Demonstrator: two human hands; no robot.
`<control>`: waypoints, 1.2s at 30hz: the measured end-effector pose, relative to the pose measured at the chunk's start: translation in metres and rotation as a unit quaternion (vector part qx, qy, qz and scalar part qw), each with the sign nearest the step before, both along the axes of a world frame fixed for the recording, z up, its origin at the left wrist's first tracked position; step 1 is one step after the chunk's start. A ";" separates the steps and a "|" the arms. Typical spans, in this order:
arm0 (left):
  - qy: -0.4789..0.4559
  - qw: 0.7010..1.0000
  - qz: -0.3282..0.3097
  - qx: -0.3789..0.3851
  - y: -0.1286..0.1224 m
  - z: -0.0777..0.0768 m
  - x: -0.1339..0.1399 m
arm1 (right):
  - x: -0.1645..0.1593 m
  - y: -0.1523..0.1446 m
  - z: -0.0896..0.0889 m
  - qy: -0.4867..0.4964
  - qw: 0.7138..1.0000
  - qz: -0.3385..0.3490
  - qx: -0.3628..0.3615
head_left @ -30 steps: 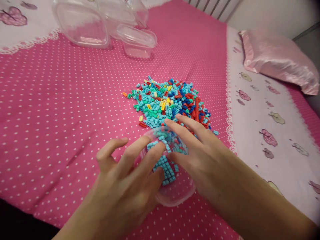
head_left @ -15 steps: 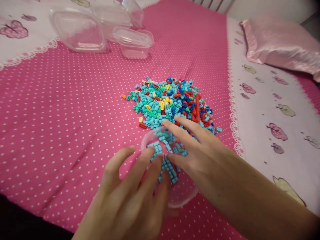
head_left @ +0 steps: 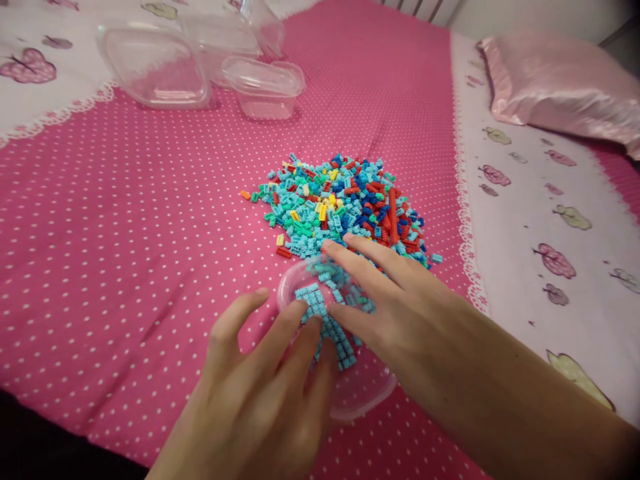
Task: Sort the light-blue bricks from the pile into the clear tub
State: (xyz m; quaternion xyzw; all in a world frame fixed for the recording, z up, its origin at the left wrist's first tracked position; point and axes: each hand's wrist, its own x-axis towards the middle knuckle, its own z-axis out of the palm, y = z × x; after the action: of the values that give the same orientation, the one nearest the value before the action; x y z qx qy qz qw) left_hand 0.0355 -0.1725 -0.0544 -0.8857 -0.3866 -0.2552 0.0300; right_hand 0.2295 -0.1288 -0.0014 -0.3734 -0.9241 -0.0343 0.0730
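A clear plastic container point(head_left: 357, 400) lies on the pink bedspread in front of me. Inside it, light-blue toy building bricks point(head_left: 330, 327) are lined up in rows, and looser ones lie along its far side. My left hand point(head_left: 265, 380) reaches over the container's near left side with its fingers spread, the fingertips at the bricks. From the right comes my right hand point(head_left: 395, 287), fingers stretched over the far part, the thumb tip by the brick rows. Just beyond the container is a heap of small bricks point(head_left: 320, 207) in blue, teal, red and yellow.
Several clear plastic containers, one of them wide and squarish point(head_left: 155, 67) and one smaller point(head_left: 265, 87), stand at the back left. A shiny pink pillow point(head_left: 560, 87) lies at the far right. The bedspread point(head_left: 150, 220) is pink with white dots.
The light-blue bricks in the container look closer together than before. My right thumb and fingers have shifted slightly left; my left hand is nearly unchanged.
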 end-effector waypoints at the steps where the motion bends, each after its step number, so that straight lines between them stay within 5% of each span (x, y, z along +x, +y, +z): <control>1: -0.004 1.000 -0.002 0.006 0.000 0.001 -0.001 | 0.000 0.000 0.001 0.003 1.000 0.003 0.003; 36: 0.022 1.000 0.018 0.004 0.001 -0.004 -0.001 | -0.001 -0.003 -0.008 -0.005 1.000 -0.004 0.007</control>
State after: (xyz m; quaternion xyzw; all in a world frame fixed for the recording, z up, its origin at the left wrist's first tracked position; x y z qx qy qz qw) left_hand 0.0340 -0.1710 -0.0581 -0.8840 -0.4007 -0.2363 0.0470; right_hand 0.2287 -0.1313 -0.0092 -0.3762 -0.9228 -0.0430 0.0708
